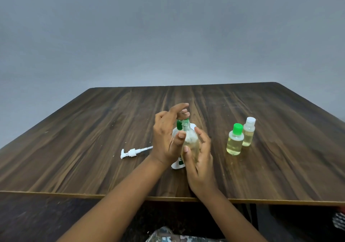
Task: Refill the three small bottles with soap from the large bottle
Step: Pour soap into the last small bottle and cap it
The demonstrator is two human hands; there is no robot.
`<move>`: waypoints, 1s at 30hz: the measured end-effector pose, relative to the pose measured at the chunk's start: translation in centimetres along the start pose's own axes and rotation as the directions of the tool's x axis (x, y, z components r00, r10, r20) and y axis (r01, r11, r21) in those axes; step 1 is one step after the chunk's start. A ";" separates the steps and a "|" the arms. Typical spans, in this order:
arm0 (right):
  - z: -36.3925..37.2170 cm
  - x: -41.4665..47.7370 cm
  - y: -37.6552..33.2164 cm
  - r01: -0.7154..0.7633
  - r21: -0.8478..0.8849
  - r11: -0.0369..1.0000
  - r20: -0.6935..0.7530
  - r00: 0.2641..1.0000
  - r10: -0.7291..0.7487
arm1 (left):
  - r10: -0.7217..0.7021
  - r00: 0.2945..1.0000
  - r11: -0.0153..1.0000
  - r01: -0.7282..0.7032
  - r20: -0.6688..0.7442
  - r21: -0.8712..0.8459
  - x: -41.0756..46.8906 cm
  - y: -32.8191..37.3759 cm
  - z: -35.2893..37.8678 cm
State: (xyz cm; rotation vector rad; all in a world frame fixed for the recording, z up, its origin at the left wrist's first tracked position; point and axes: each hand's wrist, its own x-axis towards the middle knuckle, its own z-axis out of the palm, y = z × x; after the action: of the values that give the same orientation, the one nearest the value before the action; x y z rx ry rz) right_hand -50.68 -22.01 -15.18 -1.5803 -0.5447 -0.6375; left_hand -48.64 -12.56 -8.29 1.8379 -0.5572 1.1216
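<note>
Head view: at the middle of the table [93, 129], the large bottle [191, 142] is gripped between the thumb and fingers of the right hand [201, 167]. A green-capped small bottle [179, 125] is clasped beside its neck by the curled left hand [164, 141].

Large bottle [190, 144] stands mid counter [93, 129], left hand [166, 139] and right hand [200, 159] either side. Pump [130, 152] lies off left. Over right, nearer small bottle [234, 142] sits just before farther small bottle [248, 133].

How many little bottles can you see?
2 for sure: a green-capped bottle right of the large bottle, a white-capped bottle just behind it. A green cap by the left hand may mark a hidden third.
</note>
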 end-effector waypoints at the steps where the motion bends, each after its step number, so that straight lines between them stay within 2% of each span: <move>1: 0.0 -0.3 0.1 -0.007 0.018 1.000 0.011 1.000 0.007 | -0.004 1.000 1.000 0.004 -0.003 0.001 -0.3 0.0 0.1; 11: 0.0 0.7 -0.4 -0.043 0.055 0.998 -0.039 0.998 0.045 | 0.019 0.999 0.999 -0.021 -0.045 -0.047 0.8 0.1 -0.3; 16: 0.1 -0.6 -0.2 -0.106 0.111 0.988 0.008 0.994 0.105 | 0.005 0.999 1.000 -0.005 -0.047 -0.007 -0.2 -0.2 0.6; 26: 0.3 0.0 -1.0 -0.155 0.202 0.967 -0.018 0.987 0.162 | 0.006 0.996 0.999 -0.009 -0.086 -0.038 1.1 -0.1 0.3; 30: 0.4 -0.7 -0.3 -0.225 0.226 0.948 -0.005 0.973 0.232 | -0.016 0.995 0.999 0.012 -0.097 -0.041 0.2 -0.4 0.8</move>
State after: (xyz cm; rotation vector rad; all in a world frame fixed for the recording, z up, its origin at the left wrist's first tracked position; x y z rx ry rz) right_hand -51.34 -21.54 -15.50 -1.3921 -0.3876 -0.4090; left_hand -47.83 -13.04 -8.50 1.7393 -0.5063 1.1758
